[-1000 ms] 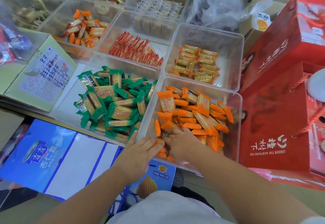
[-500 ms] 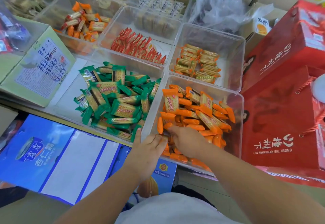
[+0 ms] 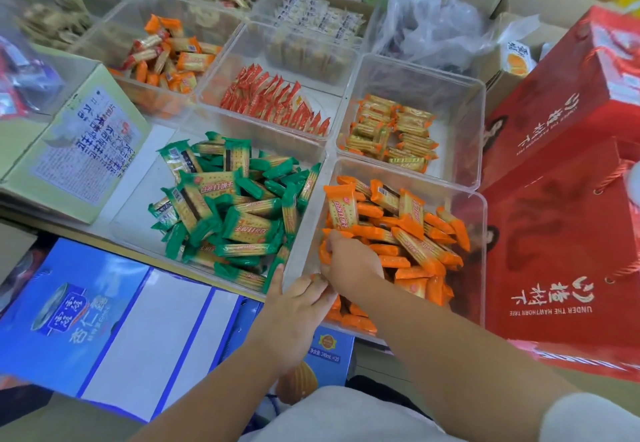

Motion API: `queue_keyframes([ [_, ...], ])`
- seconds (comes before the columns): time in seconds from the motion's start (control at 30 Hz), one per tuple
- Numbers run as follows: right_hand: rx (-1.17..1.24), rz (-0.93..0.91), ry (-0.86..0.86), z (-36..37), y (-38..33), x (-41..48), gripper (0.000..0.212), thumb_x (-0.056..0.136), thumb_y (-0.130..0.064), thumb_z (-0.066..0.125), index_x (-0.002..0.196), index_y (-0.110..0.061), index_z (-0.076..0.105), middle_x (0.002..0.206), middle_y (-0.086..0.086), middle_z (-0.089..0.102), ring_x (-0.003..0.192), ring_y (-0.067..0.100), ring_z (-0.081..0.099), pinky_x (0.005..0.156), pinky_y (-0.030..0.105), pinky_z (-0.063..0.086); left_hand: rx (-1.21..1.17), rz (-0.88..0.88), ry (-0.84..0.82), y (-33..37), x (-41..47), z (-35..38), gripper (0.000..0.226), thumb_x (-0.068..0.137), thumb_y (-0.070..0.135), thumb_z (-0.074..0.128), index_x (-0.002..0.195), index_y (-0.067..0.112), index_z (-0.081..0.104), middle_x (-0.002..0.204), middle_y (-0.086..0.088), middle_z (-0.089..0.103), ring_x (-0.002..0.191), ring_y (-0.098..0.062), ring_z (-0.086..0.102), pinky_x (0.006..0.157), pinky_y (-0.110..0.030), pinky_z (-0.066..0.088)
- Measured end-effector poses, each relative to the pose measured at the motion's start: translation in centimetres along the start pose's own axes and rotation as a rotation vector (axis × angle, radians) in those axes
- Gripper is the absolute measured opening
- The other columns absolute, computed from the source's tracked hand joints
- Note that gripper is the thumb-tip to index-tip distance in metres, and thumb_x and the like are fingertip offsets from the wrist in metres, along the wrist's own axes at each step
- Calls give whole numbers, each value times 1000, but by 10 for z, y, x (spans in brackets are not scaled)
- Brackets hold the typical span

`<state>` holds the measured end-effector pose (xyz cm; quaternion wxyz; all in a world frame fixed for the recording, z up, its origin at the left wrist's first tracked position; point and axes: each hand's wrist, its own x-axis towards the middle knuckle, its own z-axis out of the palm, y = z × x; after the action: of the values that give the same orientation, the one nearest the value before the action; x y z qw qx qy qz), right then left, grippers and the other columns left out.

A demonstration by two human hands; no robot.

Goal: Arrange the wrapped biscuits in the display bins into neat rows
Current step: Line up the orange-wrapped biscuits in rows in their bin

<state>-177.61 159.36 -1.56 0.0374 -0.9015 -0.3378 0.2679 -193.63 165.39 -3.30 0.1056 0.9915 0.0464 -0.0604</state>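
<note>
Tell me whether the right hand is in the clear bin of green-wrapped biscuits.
No, the right hand is inside the clear plastic bin of orange-wrapped biscuits.

Orange biscuits (image 3: pixel 398 230) at the tabletop's near right corner: bright orange wrapper ends round a tan cracker-print panel. Green biscuits (image 3: pixel 235 209) just beside: deep green ends, same tan print. Clear, colourless bins (image 3: pixel 467 268). Red-and-orange sachets (image 3: pixel 277 102) and gold packets (image 3: pixel 391 133) with orange ends behind. Red gift boxes (image 3: pixel 561 233) with white lettering along the right edge; blue-and-white carton (image 3: pixel 104 320) below the near edge; pale green box (image 3: pixel 76 140) with a white printed label at the left.
</note>
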Motion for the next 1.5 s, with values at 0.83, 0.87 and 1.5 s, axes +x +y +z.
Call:
queue_keyframes([
  [0.83,311,-263,274,0,47,-29,28,95,-14,59,118,-20,72,116,0,70,103,21,66,83,39,56,95,-99,-236,7,2,-7,93,93,35,54,156,30,-14,167,0,-16,154,-22,-6,110,-66,-22],
  [0.87,285,-241,326,-6,46,-25,29,95,-18,61,123,-19,69,119,1,67,104,22,65,83,39,56,98,-106,-241,8,2,-7,93,93,36,54,157,28,-13,168,0,-14,154,-22,-6,110,-66,-21],
  [1.5,-333,-306,70,7,48,-2,61,74,-43,79,123,-26,45,120,-2,65,116,24,52,93,41,40,86,-80,-240,7,5,-14,80,90,27,59,157,21,16,167,-5,10,152,-23,6,115,-70,-10],
])
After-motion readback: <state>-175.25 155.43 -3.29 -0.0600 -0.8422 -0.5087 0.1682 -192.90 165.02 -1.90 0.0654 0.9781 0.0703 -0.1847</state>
